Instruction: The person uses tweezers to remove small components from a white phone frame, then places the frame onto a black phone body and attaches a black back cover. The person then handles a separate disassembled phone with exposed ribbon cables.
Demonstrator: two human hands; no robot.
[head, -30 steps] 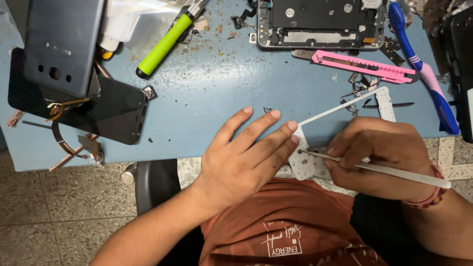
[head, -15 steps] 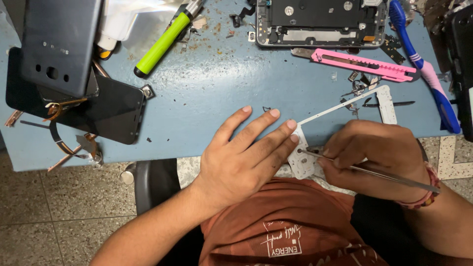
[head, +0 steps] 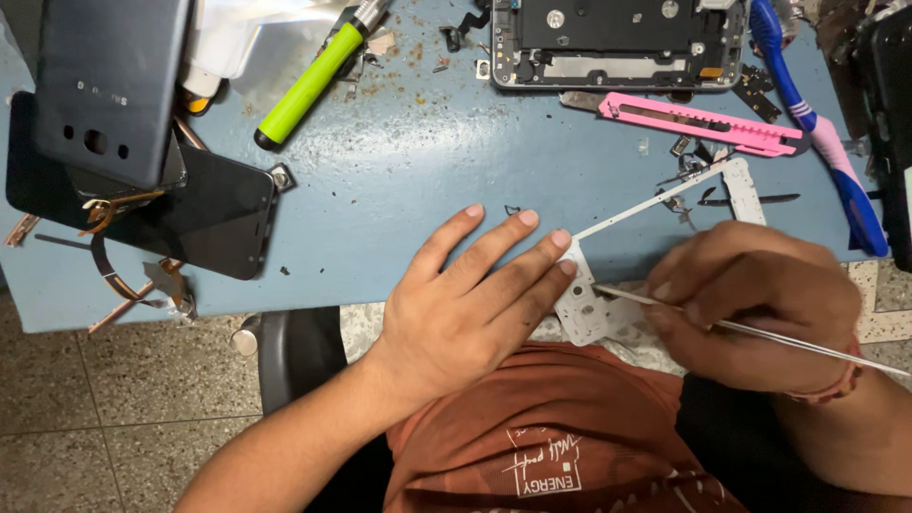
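Left hand [head: 470,299], fingers spread flat, presses down a white frame [head: 608,275] at the lower centre of the picture, on the near edge of the blue counter [head: 399,180]. Right hand [head: 755,304], lower right, pinches thin metal tweezers [head: 750,328] whose tip touches the frame. Pink knife [head: 698,119] and green tool [head: 309,81] lie along the upper edge.

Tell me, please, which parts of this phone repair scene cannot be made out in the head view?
- White phone frame: its near end is covered by both hands.
- Thin metal tweezers: the grip is hidden inside the right hand.
- Blue toothbrush: head cut off by the top edge.
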